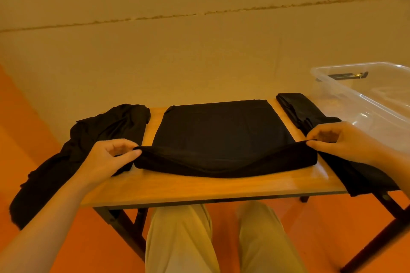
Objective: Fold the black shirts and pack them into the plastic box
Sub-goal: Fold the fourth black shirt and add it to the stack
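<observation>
A black shirt [221, 131] lies flat in the middle of the small wooden table [199, 186], its near edge lifted and rolled over. My left hand [108, 157] pinches the left corner of that raised edge. My right hand [339, 139] pinches the right corner. An unfolded black shirt [88, 139] is heaped on the table's left end and hangs over the side. Another black shirt [306, 111] lies along the right end, partly under my right hand and draping off the front corner. The clear plastic box [366, 99] stands to the right of the table.
A plain wall rises close behind the table. The floor around it is orange. My legs in beige trousers [184, 239] are under the table's near edge, between its dark folding legs [124, 226]. A dark handle-like part [346, 76] shows through the box.
</observation>
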The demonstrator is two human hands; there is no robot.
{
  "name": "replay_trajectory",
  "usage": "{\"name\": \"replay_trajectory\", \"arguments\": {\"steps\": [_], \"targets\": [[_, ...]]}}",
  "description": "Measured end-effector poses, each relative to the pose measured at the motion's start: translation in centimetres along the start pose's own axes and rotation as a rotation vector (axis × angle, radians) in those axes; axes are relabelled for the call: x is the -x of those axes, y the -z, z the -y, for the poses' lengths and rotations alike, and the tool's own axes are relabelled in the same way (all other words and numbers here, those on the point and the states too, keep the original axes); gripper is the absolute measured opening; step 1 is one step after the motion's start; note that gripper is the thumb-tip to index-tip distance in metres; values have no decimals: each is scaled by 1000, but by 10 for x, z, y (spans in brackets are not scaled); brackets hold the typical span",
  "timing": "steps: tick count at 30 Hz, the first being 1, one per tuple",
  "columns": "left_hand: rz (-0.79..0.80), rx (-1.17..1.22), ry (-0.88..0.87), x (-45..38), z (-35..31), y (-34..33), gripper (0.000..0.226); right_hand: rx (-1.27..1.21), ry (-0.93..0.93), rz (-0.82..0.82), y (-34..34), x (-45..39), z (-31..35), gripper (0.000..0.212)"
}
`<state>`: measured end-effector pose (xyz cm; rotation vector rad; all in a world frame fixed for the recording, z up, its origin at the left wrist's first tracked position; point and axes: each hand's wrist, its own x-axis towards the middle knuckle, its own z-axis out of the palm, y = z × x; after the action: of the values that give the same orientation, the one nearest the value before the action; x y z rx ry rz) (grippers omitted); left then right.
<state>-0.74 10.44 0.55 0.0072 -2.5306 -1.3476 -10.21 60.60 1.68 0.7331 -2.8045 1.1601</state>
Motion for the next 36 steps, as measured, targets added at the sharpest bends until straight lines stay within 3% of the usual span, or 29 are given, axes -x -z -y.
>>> {"name": "replay_trajectory", "arguments": {"steps": [2,3,7,11,14,18,22,26,28,31,36], "targets": [[-52,55,2,-12,-1,-1,13,-9,-21,-31,2,-13,0,14],[-75,78,5,-18,-2,-2,15,-15,-41,-34,3,-19,-1,8],[-129,146,30,-44,-4,-3,22,-36,-89,-47,9,-47,-4,29],[-188,178,89,-80,-8,-5,14,-62,-129,-71,16,-84,-9,6],[-226,163,156,-121,-3,-14,15,-73,-192,-104,19,-122,-12,8],[-245,-108,267,-182,23,-37,24,67,-248,-147,5,-180,-34,7],[-253,-486,239,-208,50,-71,28,271,-335,-137,-21,-215,-64,8],[-299,-694,-16,-210,61,-88,34,481,-216,-208,-42,-221,-69,33],[-212,-695,-181,-205,60,-91,40,501,-134,-190,-52,-218,-66,38],[49,-718,-284,-187,53,-99,62,429,-41,-71,-70,-203,-57,49],[342,-803,-95,-160,58,-104,92,504,-92,236,-94,-171,-52,75]]}}
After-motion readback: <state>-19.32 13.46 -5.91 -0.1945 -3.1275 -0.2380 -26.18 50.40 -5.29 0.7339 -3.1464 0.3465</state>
